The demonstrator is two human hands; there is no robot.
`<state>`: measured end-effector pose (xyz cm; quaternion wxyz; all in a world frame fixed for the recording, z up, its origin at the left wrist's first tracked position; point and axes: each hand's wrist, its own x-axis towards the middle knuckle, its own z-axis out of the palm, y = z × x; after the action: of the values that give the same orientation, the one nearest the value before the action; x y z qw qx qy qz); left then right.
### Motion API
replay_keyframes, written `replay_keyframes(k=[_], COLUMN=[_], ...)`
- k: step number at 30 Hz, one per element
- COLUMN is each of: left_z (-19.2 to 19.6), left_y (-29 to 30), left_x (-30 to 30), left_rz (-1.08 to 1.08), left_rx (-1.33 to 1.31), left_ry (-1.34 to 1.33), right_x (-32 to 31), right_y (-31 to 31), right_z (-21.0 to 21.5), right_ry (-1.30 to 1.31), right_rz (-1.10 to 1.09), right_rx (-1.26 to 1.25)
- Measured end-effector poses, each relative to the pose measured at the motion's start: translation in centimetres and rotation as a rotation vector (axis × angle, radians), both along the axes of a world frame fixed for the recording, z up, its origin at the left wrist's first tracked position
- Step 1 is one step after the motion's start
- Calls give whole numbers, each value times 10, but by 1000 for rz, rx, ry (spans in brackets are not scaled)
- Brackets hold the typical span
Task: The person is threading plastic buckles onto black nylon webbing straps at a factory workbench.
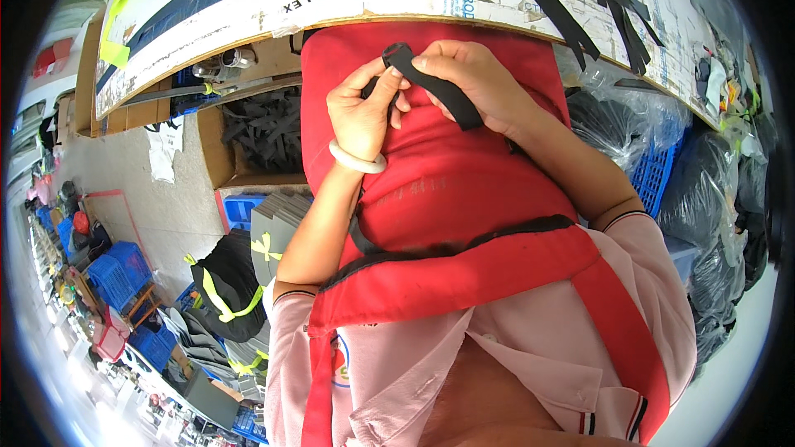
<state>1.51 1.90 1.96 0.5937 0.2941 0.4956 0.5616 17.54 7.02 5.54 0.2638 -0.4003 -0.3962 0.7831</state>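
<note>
Over my lap, in front of the red apron [447, 190], both hands work on a black webbing strap [451, 98] with a small black buckle [396, 55] at its upper left end. My left hand [364, 112] pinches the strap just below the buckle, thumb on top. Fingers of my right hand [476, 83] close on the strap a little to the right of the buckle. The strap's loose end hangs down between the hands to a straight cut edge. Whether the webbing passes fully through the buckle is hidden by my fingers.
The worktable [348, 8] edge curves just beyond my hands, with black straps [551, 4] draping over it on the right. At left below it, a cardboard box [217, 145] holds many black strips. Plastic bags [704, 223] and a blue crate [658, 170] stand at right.
</note>
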Motion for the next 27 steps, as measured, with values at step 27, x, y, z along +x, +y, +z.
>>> replay_keyframes(k=[27], left_z=[-6], left_y=[5], left_x=[-14], left_rz=[48], left_rx=[-71], left_ry=[-87], right_x=[-4], right_y=[0], right_z=[8], right_ry=[-238], right_rz=[33], right_rx=[460])
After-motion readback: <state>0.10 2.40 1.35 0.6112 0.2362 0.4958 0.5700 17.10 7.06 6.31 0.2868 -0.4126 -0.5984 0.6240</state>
